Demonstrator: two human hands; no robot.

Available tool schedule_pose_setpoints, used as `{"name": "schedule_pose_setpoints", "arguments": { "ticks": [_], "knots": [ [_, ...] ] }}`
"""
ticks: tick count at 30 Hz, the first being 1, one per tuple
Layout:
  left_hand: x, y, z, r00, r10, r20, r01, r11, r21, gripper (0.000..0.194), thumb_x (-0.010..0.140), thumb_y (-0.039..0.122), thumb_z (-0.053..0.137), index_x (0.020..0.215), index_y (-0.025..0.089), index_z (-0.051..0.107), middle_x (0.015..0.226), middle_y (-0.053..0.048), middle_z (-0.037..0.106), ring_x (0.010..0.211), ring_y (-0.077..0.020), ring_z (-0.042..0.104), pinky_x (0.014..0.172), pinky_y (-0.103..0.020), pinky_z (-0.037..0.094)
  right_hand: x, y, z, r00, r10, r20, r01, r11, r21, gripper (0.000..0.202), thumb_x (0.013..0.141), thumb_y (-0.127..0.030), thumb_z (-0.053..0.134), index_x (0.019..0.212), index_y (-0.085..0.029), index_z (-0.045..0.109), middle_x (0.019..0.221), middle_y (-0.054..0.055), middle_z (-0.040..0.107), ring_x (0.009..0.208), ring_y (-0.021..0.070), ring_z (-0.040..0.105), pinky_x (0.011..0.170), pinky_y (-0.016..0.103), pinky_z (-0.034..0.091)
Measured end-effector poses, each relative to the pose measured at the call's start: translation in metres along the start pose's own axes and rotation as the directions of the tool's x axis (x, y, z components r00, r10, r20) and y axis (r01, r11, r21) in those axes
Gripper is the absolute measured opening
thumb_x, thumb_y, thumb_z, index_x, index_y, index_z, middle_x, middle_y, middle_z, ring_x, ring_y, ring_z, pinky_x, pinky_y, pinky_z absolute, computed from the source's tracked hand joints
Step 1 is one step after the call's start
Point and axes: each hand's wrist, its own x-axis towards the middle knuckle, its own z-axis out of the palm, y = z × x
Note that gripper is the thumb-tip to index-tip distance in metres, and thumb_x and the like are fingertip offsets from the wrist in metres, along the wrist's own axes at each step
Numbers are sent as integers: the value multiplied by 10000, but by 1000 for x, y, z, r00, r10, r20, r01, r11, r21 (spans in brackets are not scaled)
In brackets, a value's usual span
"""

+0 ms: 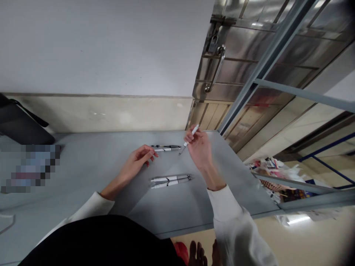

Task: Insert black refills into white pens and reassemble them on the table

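My right hand (200,146) is raised over the back right of the grey table, its fingers closed on a white pen (195,129). The pen is tilted, with its narrow metallic end pointing down to the left. My left hand (140,156) is loosely curved beside the left ends of the back pens (168,149), thumb and fingers slightly apart. Whether a fingertip touches one of them I cannot tell. These pens, white with black and silver parts, lie side by side. Nearer to me, two white-and-silver pens (170,181) lie almost parallel on the table.
The grey table (91,155) meets a wall at the back. A black case (22,120) and a blurred-out flat object (30,168) are at the left. A metal frame post (240,99) rises by the right corner, before a metal door (230,48). Assorted items fill a basket (271,184) at right.
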Motion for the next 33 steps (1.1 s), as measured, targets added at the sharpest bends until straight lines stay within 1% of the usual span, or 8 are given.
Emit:
{"name": "schedule_pose_setpoints", "arguments": {
  "ticks": [3, 6, 9, 15, 20, 23, 28, 33],
  "knots": [
    [0, 0, 0, 1000, 5, -4, -5, 1000, -1, 281, 961, 498, 672, 971, 218, 659, 1023, -64, 735, 836, -186, 646, 636, -267, 503, -1, 9, -3, 992, -12, 127, 50, 955, -293, 84, 919, -267, 661, 999, -258, 637, 864, -8, 608, 716, 135, 534, 641, 265, 455],
    [0, 0, -1, 999, 35, -11, -35, 999, 3, 278, 966, 470, 678, 1084, 221, 643, 1054, -68, 734, 831, -182, 661, 650, -273, 510, -5, 15, -8, 938, 159, 309, 58, 806, -589, 209, 1002, -411, 612, 1161, -275, 616, 875, -5, 678, 667, 141, 538, 592, 273, 426],
    [-1, 1, -3, 997, 76, -25, -75, 997, 33, 347, 965, 459, 692, 1217, 231, 624, 1050, -64, 743, 837, -188, 683, 701, -295, 523, -13, 20, -9, 872, 313, 376, 76, 673, -736, 207, 1016, -464, 597, 1089, -270, 596, 843, -9, 703, 645, 144, 532, 630, 288, 433],
    [-5, 8, -1, 993, 115, -17, -111, 981, 158, 260, 950, 470, 704, 1012, 219, 731, 901, -35, 737, 833, -202, 679, 737, -312, 509, -24, 22, 0, 774, 453, 443, 123, 579, -806, 231, 1024, -499, 581, 1004, -269, 599, 826, 0, 717, 759, 183, 624, 696, 305, 434],
    [0, 5, -2, 985, 91, -145, -77, 992, 99, 278, 928, 486, 713, 858, 217, 713, 798, -26, 723, 743, -190, 641, 672, -307, 501, -13, 14, -10, 917, 300, 264, 133, 394, -910, 333, 1080, -461, 443, 917, -247, 638, 643, -23, 576, 606, 171, 526, 651, 313, 367],
    [2, 5, -5, 985, 65, -157, -52, 995, 89, 293, 910, 497, 726, 842, 212, 713, 824, -45, 755, 753, -200, 654, 666, -312, 504, -8, 8, -17, 929, 276, 245, 127, 385, -914, 318, 1068, -429, 469, 881, -239, 641, 689, -16, 584, 603, 162, 492, 625, 308, 336],
    [-1, 14, -10, 994, 87, -63, -72, 976, 206, 259, 911, 477, 735, 898, 219, 754, 883, -51, 782, 828, -218, 683, 727, -317, 505, -12, -5, -26, 852, 398, 340, 170, 404, -899, 308, 1047, -459, 538, 882, -243, 683, 722, -16, 586, 658, 163, 494, 628, 299, 342],
    [-8, 21, -14, 979, 22, 204, -96, 928, 360, 197, 901, 439, 742, 890, 253, 809, 899, -39, 792, 818, -224, 694, 750, -328, 513, -20, -12, -45, 739, 576, 351, 97, 424, -900, 246, 1002, -472, 624, 968, -257, 738, 815, 17, 708, 748, 199, 627, 681, 317, 458]
  ]
}}
